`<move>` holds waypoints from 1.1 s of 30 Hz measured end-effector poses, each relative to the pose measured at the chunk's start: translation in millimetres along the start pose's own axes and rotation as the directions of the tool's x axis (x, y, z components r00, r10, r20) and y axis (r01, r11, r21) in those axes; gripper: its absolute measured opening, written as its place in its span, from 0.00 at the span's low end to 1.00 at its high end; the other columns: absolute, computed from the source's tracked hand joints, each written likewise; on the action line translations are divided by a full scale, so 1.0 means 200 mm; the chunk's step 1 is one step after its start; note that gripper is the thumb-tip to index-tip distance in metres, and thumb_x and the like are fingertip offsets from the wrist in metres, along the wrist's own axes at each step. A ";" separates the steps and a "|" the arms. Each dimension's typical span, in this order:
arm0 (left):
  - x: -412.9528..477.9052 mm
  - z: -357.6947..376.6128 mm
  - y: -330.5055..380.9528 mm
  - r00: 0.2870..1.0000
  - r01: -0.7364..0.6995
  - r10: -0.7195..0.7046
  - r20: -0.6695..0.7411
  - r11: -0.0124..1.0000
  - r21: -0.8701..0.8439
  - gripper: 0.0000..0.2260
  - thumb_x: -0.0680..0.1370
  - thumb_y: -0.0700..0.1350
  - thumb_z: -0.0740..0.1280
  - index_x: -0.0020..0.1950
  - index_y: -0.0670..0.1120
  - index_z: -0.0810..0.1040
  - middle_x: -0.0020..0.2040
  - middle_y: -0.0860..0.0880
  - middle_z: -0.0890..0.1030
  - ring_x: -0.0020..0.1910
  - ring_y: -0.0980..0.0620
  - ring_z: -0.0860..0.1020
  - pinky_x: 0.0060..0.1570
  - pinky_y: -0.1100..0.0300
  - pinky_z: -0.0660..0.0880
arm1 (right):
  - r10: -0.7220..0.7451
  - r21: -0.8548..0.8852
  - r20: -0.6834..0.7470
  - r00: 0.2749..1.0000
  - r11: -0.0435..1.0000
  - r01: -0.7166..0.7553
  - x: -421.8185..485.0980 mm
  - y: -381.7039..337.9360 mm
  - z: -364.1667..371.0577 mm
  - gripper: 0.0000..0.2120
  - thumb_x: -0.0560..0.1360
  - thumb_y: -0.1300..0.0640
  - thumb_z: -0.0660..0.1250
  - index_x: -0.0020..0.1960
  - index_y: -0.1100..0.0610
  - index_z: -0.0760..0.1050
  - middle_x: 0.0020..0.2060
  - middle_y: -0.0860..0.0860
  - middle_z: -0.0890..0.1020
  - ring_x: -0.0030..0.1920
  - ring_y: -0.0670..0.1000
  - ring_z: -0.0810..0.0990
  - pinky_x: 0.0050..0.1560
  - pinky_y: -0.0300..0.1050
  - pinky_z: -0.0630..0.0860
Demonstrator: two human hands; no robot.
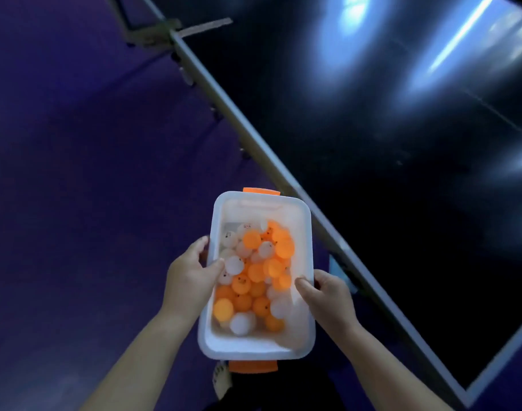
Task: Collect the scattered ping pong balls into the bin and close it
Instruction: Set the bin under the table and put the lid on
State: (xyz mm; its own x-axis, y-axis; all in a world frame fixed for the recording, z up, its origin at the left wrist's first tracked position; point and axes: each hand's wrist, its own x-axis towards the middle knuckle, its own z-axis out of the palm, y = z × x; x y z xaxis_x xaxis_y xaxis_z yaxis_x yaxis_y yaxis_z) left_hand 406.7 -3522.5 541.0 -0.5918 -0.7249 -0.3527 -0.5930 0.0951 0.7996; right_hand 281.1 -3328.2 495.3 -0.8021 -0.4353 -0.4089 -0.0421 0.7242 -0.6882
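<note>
- The left hand (pixel 191 277) and right hand (pixel 328 295) clasp opposite long walls of the open bin (pixel 262 197), thumbs over its rim.
- Its long axis runs straight ahead between them; ping pong balls (pixel 254 280) lie inside.
- No lid in view, perhaps off-frame.

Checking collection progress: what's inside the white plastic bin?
Orange and white ping pong balls lie heaped in the lidless white rectangular plastic bin. Lower balls and most of the floor are covered. Left hand and right hand grip its sides.
</note>
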 end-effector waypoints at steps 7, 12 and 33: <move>0.01 0.05 -0.47 0.985 0.159 -0.155 -0.078 0.986 0.045 0.15 0.75 0.43 0.67 0.61 0.54 0.75 0.40 0.61 0.78 0.39 0.61 0.77 0.35 0.66 0.71 | 0.130 -0.056 0.203 0.970 0.991 -0.121 0.09 0.18 0.39 0.17 0.72 0.50 0.65 0.28 0.55 0.66 0.25 0.49 0.73 0.27 0.47 0.70 0.29 0.45 0.64; 0.26 0.48 -0.90 0.974 0.218 -0.215 -0.073 0.975 0.037 0.09 0.76 0.47 0.67 0.54 0.56 0.74 0.40 0.61 0.78 0.40 0.62 0.76 0.35 0.67 0.69 | 0.266 -0.094 0.252 0.931 0.964 -0.250 0.38 0.62 0.64 0.12 0.76 0.49 0.64 0.39 0.54 0.78 0.33 0.49 0.82 0.36 0.48 0.80 0.36 0.43 0.75; 1.34 2.27 -2.32 0.952 0.272 -0.247 0.181 0.954 -0.127 0.10 0.79 0.51 0.61 0.47 0.44 0.74 0.42 0.49 0.77 0.43 0.49 0.77 0.45 0.52 0.75 | 0.156 -0.288 -0.091 0.984 0.941 -0.176 1.53 2.42 1.34 0.13 0.76 0.50 0.66 0.39 0.58 0.72 0.34 0.55 0.78 0.35 0.53 0.78 0.35 0.48 0.74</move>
State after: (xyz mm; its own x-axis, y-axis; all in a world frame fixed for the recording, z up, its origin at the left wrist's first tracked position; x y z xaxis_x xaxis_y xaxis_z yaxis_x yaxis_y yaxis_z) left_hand 276.0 -3451.6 -145.9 -0.5156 -0.5902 -0.6211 -0.6571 -0.1929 0.7287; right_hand 175.2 -3253.8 -122.9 -0.8496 -0.2665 -0.4552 -0.0704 0.9125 -0.4029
